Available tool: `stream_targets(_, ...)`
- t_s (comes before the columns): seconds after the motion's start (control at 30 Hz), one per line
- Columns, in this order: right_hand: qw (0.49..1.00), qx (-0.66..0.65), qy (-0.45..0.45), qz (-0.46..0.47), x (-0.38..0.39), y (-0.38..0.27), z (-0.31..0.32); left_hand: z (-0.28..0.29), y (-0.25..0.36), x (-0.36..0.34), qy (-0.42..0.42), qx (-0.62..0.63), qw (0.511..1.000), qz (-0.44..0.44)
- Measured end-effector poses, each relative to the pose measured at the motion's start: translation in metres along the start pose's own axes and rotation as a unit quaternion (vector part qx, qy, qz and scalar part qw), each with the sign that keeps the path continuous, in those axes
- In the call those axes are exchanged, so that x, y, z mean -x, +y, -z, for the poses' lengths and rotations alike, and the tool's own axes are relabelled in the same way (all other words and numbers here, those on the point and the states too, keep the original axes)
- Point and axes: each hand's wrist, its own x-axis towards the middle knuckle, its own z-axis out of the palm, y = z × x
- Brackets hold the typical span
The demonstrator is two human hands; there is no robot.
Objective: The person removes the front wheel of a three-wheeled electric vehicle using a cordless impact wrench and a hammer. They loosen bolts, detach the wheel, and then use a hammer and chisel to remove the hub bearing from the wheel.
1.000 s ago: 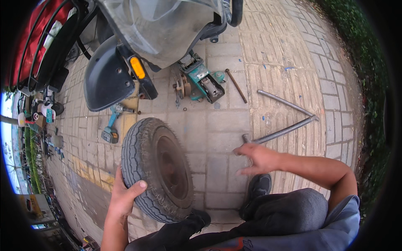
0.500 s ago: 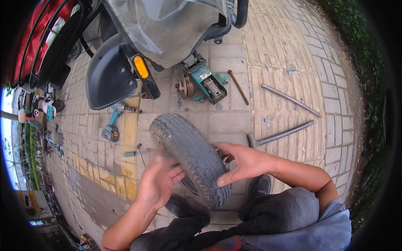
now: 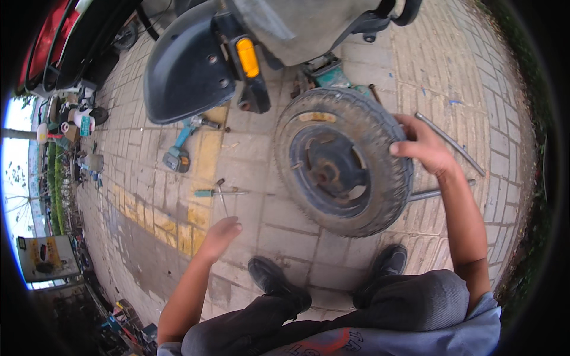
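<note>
A small wheel with a dirty black tyre and a dark metal rim is held up off the paving, its hub side facing me. My right hand grips the tyre's right edge, thumb on the sidewall and fingers behind the tread. To the left and lower, my left hand is apart from the wheel, with its fingers loosely extended and nothing visible in them. Just beyond that hand lie a green-handled screwdriver and a thin metal tool with a dark head.
A vehicle's black fender with an orange reflector overhangs the far side. Partly behind the wheel stands a green jack. A teal cordless impact wrench lies left; metal bars lie right. Parked vehicles line the far left.
The wheel has turned from tread-on to showing its hub side, and has moved up and right with my right hand. My left hand has come away from it.
</note>
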Motion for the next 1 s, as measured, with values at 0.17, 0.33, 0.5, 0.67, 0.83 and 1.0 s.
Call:
stream_targets(0.17,0.989,0.124,0.08,0.017,-0.011,0.027,0.03,0.045,-0.085,-0.02,0.117,-0.193,0.973,0.039)
stream_targets(0.33,0.959,0.122,0.256,0.021,0.034,0.076,0.035,0.077,-0.097,-0.065,0.23,-0.318,0.917,-0.072)
stream_targets(0.5,0.879,0.408,0.208,-0.129,0.122,0.176,0.051,0.084,-0.067,-0.123,0.209,-0.516,0.822,-0.119)
stream_targets(0.67,0.764,0.614,0.109,-0.165,0.153,0.215,0.027,0.092,-0.105,-0.138,0.171,-0.593,0.785,-0.059)
stream_targets(0.83,0.763,0.606,0.189,-0.121,0.135,0.223,0.048,0.072,-0.102,-0.092,0.214,-0.512,0.826,-0.105)
stream_targets(1.0,0.712,0.679,0.099,-0.149,0.118,0.236,0.081,0.065,-0.02,-0.009,0.081,-0.182,0.98,-0.013)
